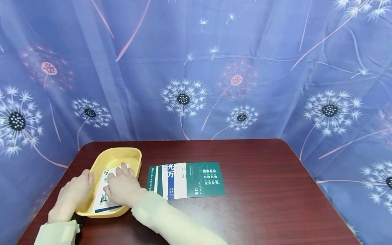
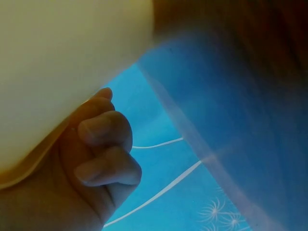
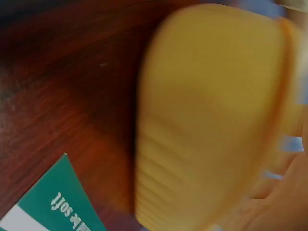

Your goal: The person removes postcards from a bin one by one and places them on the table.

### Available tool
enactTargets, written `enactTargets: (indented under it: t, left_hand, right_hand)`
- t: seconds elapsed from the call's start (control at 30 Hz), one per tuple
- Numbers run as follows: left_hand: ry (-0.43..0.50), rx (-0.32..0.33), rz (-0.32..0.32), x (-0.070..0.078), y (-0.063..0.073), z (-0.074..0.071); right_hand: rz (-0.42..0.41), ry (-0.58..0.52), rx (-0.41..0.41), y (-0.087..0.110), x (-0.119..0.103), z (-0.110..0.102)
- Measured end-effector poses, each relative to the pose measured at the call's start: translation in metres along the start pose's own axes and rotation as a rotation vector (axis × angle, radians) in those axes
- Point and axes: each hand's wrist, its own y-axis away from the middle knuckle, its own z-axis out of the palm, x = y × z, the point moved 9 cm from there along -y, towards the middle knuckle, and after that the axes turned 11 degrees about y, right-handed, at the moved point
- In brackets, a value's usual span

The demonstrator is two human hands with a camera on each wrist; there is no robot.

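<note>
A yellow plastic basket stands at the table's left side. My left hand holds its left rim; the left wrist view shows the fingers curled against the basket's outside. Inside the basket lie printed cards, the top one a white card with dark characters and a blue-edged one showing beneath. Over the right wall reaches my right hand, its fingers spread over the white card and partly covering it. In the right wrist view the basket's ribbed wall hides most of that hand.
Right of the basket, overlapping cards lie in a row on the dark red-brown table: a green card at the right end, white and blue ones further left. A blue dandelion-print curtain hangs behind the table and at its sides.
</note>
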Motion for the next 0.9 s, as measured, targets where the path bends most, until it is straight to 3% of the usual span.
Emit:
enactTargets:
  t: [0.17,0.4,0.6,0.73,0.9]
  left_hand:
    - [-0.002,0.043,0.021,-0.001,0.006,-0.003]
    - [-0.014,0.048,0.02,0.0,0.007,-0.005]
    - [-0.043,0.057,0.005,0.005,0.005,-0.001]
    - [-0.051,0.035,-0.021,0.006,0.003,0.004]
    - [-0.049,0.008,-0.057,0.001,0.002,0.003]
  right_hand:
    - [0.113,-0.019,-0.136,-0.023,-0.014,0.029]
    - [0.293,0.087,-0.203,-0.038,-0.013,0.047]
    - [0.429,0.103,-0.28,-0.041,0.0,0.063]
    - [0.445,0.153,-0.328,-0.04,0.003,0.07]
    - [0.44,0.204,-0.329,-0.042,0.001,0.069]
